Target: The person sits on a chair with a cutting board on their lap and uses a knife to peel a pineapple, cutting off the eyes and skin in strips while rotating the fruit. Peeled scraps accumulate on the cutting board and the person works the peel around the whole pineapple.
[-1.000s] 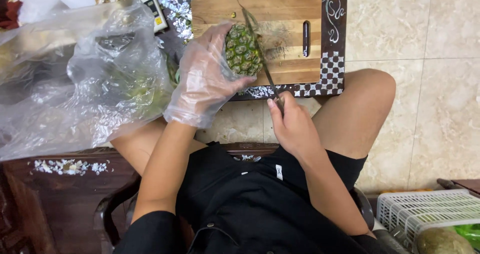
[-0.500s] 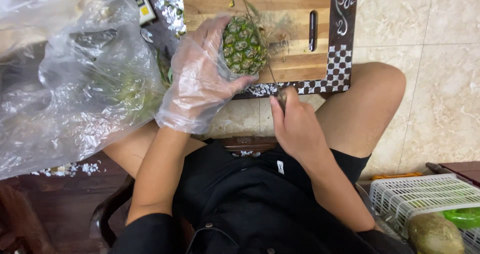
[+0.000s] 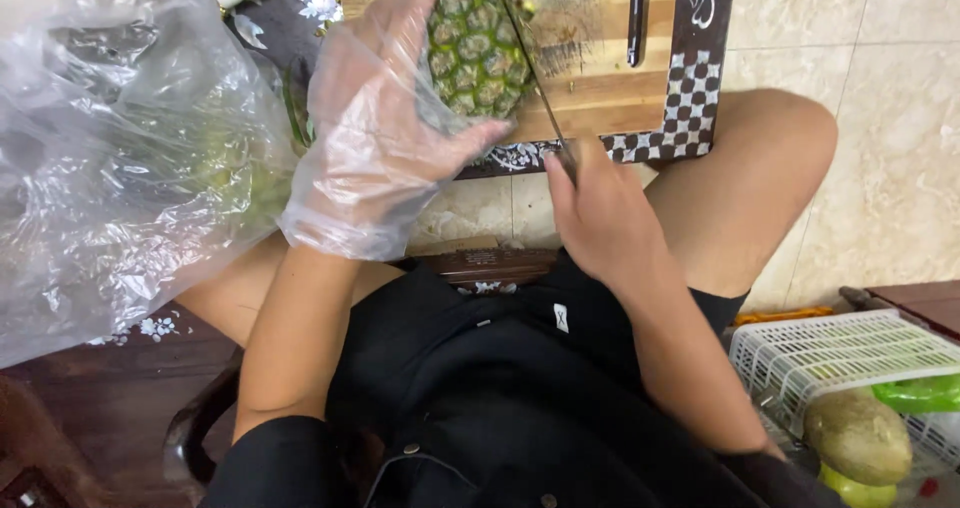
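Pineapple (image 3: 478,53) is the star here, lying on the wooden cutting board (image 3: 600,88) up at the top of my view, toward the board's left end. Working outward from the body: the right hand (image 3: 600,223) sits just short of the board's near edge, fist wrapped tight around a knife (image 3: 525,63) handle, with the thin blade running up and away across the fruit's right flank. The left hand (image 3: 385,138), in a loose clear plastic glove, is cupped over the pineapple's left side, thumb hooked under its near end, pinning it down.

If I'm judging this cut, the trick is keeping that gloved grip firm so the fruit can't roll, fingers tucked left of the blade line, and letting the knife shave along the skin in shallow strokes instead of digging in.

The pineapple's long axis seems to run roughly near-to-far across the board, its rounded base pointing back at the knees; the far end is cut off by the frame, so can't tell about the crown.

Left of the board there's a big crumpled clear plastic bag (image 3: 120,168).
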